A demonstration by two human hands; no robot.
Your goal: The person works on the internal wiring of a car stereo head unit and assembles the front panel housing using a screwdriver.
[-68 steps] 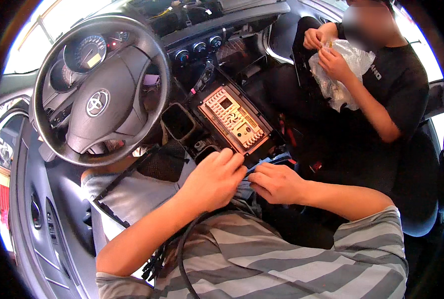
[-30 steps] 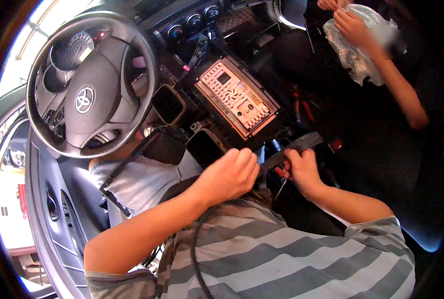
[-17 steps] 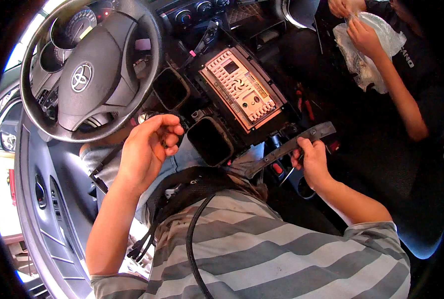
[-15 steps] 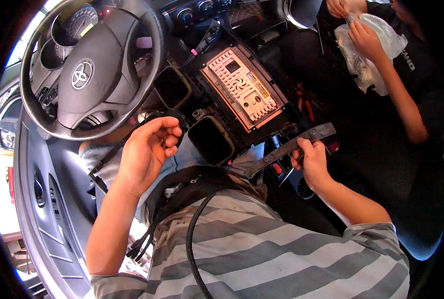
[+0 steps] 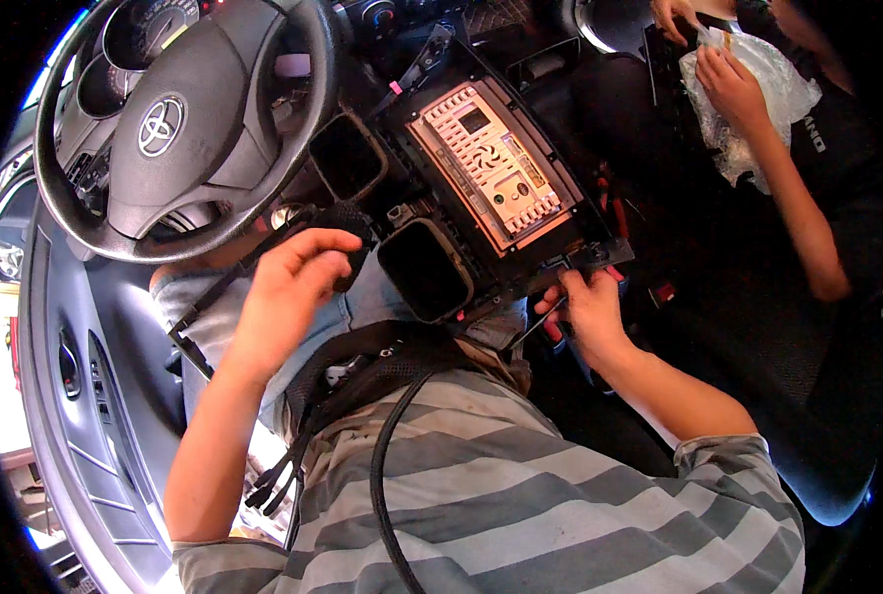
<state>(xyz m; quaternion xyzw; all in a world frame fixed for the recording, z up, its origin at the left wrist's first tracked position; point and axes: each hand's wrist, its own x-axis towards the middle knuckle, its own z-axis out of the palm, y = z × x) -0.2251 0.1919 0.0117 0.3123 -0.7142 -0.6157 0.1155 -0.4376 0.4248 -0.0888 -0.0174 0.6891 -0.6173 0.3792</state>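
My left hand [image 5: 298,289] hangs palm inward left of the lower black square opening [image 5: 424,271], index finger extended and other fingers loosely bent, with nothing visible held. My right hand [image 5: 588,315] is closed on a dark strip [image 5: 610,255] below the pale metal head-unit panel [image 5: 491,163], which lies in a black frame at the centre. A thin rod [image 5: 528,327] and red-handled pieces show beside that hand, partly hidden by it. A second square opening [image 5: 347,156] sits above the lower one.
The steering wheel [image 5: 317,119] fills the upper left, beside the door panel [image 5: 104,436]. At upper right a co-worker's hands [image 5: 733,84] handle a clear plastic bag [image 5: 778,99]. Red-handled tools [image 5: 617,208] lie right of the panel. A black cable [image 5: 387,495] crosses my striped shirt.
Earlier both hands met below the panel. My left hand has since moved left and loosened; my right hand lifted the dark strip, then shifted it slightly up and left toward the panel's lower end.
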